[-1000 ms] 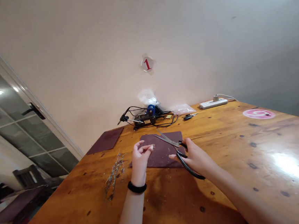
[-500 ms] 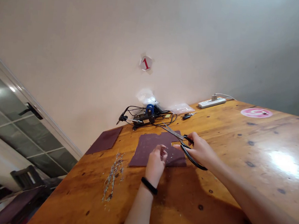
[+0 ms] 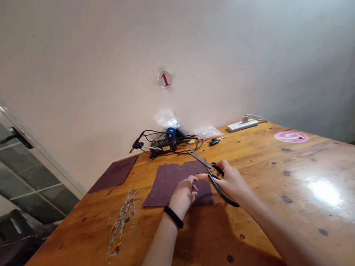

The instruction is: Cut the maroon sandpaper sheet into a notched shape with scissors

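In my right hand (image 3: 233, 181) is a pair of scissors (image 3: 207, 165) with black handles, its blades pointing away to the upper left. The blades lie over the far right part of a dark maroon, sandpaper-like sheet (image 3: 168, 184) with a notched edge. My left hand (image 3: 184, 193), with a black band at the wrist, is over the sheet's near middle, close to the right hand's fingertips. Its fingers are curled in, and whatever they may hold is hidden. A strewn line of small silvery bits (image 3: 122, 223) lies on the table to the left.
Another maroon sheet (image 3: 114, 173) lies at the table's left edge. Behind the hands sits a black device with cables and a blue spool (image 3: 170, 134). Beyond are a clear plastic bag (image 3: 208, 132), a small black-handled tool (image 3: 216, 141) and a white power strip (image 3: 242, 126).
The view has swung slightly, so the table things appear farther left and lower. Pale specks beside my left hand on the sheet no longer show clearly. The scissors stay in my right hand.
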`<control>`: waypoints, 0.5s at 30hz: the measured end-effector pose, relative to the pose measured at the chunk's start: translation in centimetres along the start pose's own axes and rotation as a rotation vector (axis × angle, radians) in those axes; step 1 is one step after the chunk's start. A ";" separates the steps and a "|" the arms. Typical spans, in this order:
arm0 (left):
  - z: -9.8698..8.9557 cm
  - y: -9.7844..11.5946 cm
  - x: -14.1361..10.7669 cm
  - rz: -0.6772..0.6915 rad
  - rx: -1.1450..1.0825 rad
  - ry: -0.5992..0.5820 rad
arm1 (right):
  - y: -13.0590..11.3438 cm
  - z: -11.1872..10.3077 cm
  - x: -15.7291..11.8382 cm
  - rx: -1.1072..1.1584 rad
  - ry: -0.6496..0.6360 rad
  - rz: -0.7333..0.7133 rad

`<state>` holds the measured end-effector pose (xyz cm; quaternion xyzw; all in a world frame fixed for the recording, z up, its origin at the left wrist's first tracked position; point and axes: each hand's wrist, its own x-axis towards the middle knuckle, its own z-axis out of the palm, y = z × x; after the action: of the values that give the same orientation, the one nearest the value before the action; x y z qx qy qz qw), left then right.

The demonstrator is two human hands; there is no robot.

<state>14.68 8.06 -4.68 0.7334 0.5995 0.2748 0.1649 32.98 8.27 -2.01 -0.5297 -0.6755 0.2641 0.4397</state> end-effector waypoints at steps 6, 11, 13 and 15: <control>0.9 -0.6 -0.7 -0.013 0.025 0.043 | 0.3 0.0 0.0 -0.001 0.001 0.009; 1.0 -1.2 -0.8 0.004 -0.020 0.086 | 0.2 0.2 -0.1 -0.006 -0.023 0.023; 1.0 -1.1 -0.9 0.000 -0.050 0.109 | 0.1 0.2 -0.2 -0.010 -0.027 0.028; 0.8 -0.9 -1.1 -0.018 -0.088 0.138 | 0.1 0.3 -0.1 -0.009 -0.034 0.034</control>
<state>14.33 7.25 -6.07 0.6994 0.6032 0.3492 0.1579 32.80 8.18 -2.22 -0.5387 -0.6749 0.2775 0.4210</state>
